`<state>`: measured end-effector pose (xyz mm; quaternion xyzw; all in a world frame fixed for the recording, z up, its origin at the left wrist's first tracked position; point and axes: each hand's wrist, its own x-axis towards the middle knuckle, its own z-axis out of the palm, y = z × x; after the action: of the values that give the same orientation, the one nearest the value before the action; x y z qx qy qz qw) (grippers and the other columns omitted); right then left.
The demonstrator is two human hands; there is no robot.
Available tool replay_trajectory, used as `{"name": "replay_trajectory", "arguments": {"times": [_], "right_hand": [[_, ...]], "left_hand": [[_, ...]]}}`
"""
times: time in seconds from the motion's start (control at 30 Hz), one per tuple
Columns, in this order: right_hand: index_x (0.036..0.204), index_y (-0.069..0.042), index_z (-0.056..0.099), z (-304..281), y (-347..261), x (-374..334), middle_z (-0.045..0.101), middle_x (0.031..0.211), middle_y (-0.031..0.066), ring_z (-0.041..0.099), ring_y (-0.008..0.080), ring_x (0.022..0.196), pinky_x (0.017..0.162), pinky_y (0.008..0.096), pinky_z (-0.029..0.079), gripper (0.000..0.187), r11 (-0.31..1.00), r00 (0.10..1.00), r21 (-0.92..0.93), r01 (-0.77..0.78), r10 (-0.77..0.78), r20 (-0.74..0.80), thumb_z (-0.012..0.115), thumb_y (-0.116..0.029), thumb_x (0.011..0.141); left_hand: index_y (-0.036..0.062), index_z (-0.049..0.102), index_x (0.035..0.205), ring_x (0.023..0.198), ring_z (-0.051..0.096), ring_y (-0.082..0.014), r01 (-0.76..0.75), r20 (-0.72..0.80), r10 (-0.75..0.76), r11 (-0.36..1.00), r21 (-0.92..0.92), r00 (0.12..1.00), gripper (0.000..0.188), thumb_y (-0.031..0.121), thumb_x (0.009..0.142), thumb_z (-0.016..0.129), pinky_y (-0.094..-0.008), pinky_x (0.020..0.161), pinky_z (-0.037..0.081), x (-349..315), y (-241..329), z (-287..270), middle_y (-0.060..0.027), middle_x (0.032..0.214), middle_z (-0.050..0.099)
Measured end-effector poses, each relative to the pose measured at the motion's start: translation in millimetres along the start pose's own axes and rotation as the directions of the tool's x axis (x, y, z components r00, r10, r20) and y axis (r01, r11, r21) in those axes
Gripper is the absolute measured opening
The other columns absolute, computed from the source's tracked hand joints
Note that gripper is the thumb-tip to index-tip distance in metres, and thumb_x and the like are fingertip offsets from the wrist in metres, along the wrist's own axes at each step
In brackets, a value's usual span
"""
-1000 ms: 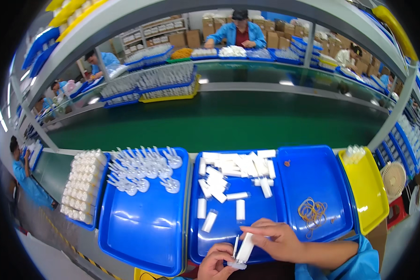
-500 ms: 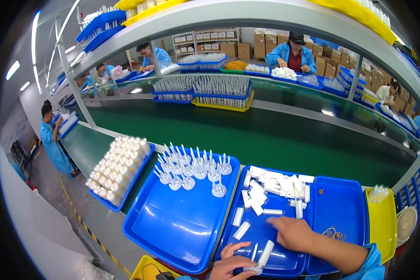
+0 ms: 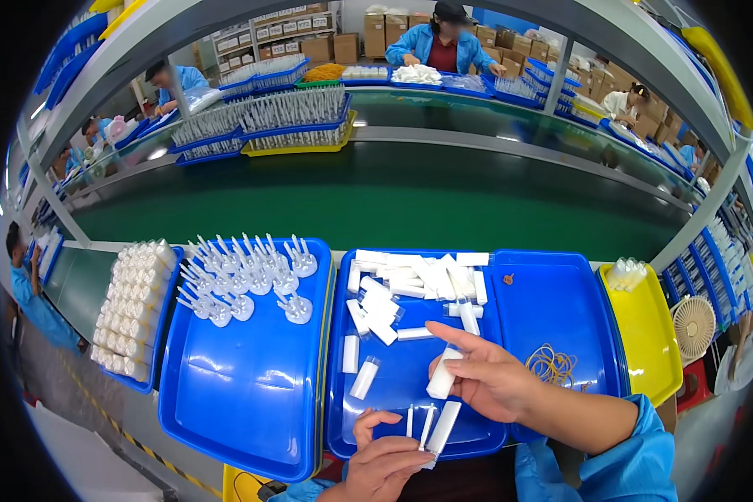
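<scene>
Two white blocks [image 3: 444, 374], one per hand. Right hand [image 3: 492, 378] pinches its block above the near half of a blue tray [image 3: 343, 418]; left hand [image 3: 381, 468] pinches a pronged base [image 3: 427, 427], prongs up, the other block [image 3: 446, 427] tilted beside them. Blocks look light, stiffish, perhaps slick; best held by the long sides. Base mostly hidden in the grip; prongs likely snap-prone. Beyond: green belt [image 3: 376, 197], co-worker [image 3: 427, 46] opposite.

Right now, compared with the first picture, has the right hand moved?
Yes: the right hand is farther forward, away from the person, judged against the near edge of the middle blue tray.
</scene>
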<state>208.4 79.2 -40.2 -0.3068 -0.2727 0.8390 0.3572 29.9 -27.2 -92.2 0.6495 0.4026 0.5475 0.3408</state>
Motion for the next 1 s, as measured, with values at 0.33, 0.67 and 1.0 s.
{"name": "replay_trajectory", "arguments": {"times": [0.33, 0.67, 1.0], "right_hand": [[0.129, -0.004, 0.044, -4, -5, -10, 0.060, 0.097, 0.0099, 0.059, 0.0179, 0.083, 0.076, 0.0293, 0.046, 0.046, 0.784, 0.991, -0.611, 0.109, -0.134, 0.004, 0.056, -0.006, 0.085], [0.116, 0.007, 0.053, 0, -18, -49, 0.062, 0.091, 0.0159, 0.061, 0.0194, 0.083, 0.074, 0.0294, 0.049, 0.041, 0.459, 0.975, -0.861, 0.218, -0.143, 0.170, 0.062, 0.006, 0.076], [0.109, 0.001, 0.060, 22, 15, -53, 0.058, 0.076, 0.0090, 0.053, 0.0262, 0.082, 0.079, 0.0369, 0.039, 0.037, 0.499, 0.914, -0.767, 0.404, -0.243, 0.324, 0.068, -0.012, 0.075]], "left_hand": [[0.0079, 0.067, 0.078, 0.086, 0.054, -0.0244, -0.169, 0.004, 0.170, 0.981, 0.098, 0.986, 0.009, 0.003, 0.070, 0.068, -0.0423, 0.087, 0.034, 8, 2, 1, -0.0043, 0.078, 0.061], [0.0163, 0.068, 0.079, 0.098, 0.049, -0.0311, -0.309, 0.159, 0.312, 0.950, -0.041, 0.937, 0.011, 0.008, 0.074, 0.063, -0.0489, 0.095, 0.021, -3, -2, -1, 0.0009, 0.088, 0.063], [0.0102, 0.059, 0.083, 0.113, 0.040, -0.0419, -0.222, -0.038, 0.223, 0.975, 0.024, 0.974, 0.023, 0.033, 0.080, 0.061, -0.0532, 0.095, 0.025, -11, -7, 4, -0.0164, 0.110, 0.051]]}}
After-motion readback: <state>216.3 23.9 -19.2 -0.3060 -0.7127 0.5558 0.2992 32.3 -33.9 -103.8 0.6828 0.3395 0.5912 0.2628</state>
